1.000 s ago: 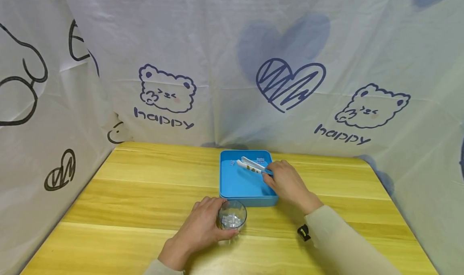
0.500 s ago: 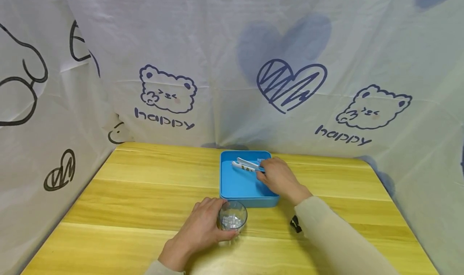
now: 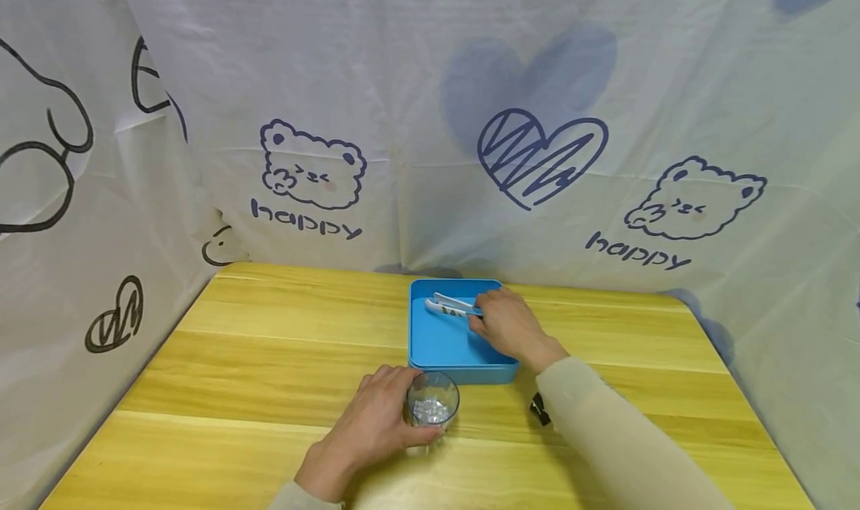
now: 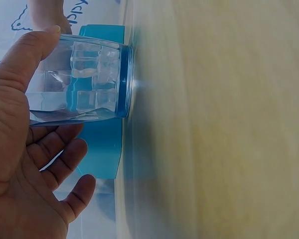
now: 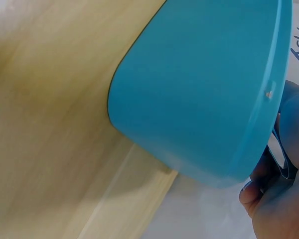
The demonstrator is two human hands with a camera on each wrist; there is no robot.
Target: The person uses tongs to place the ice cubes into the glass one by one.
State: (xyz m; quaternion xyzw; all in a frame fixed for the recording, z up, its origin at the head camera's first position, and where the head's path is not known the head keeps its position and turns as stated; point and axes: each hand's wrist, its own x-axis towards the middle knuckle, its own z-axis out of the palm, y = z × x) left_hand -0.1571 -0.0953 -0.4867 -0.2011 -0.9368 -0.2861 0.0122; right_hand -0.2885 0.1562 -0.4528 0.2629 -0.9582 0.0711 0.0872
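Note:
My left hand (image 3: 375, 417) grips a clear drinking glass (image 3: 443, 388) standing on the table, thumb on the near side and fingers on the far side. Several clear cubes (image 4: 97, 77) like ice lie in the bottom of the glass. Just behind it is a square blue box (image 3: 463, 375) with an open top. Over this box my right hand (image 3: 509, 323) holds a pair of tongs (image 3: 452, 306) with white tips and a blue handle. The tips point left, inside the box, a little apart. Whether a cube sits between them is too small to tell.
A small black object (image 3: 539, 409) is partly hidden by the right sleeve (image 3: 605, 420). The wooden table (image 3: 269, 361) ends at a printed cloth (image 3: 430, 122) behind the box, with cloth on both sides too.
My right hand and the tongs have moved left across the box. Two clear cubes seen in the box earlier are no longer visible. My left hand and the glass have stayed put.

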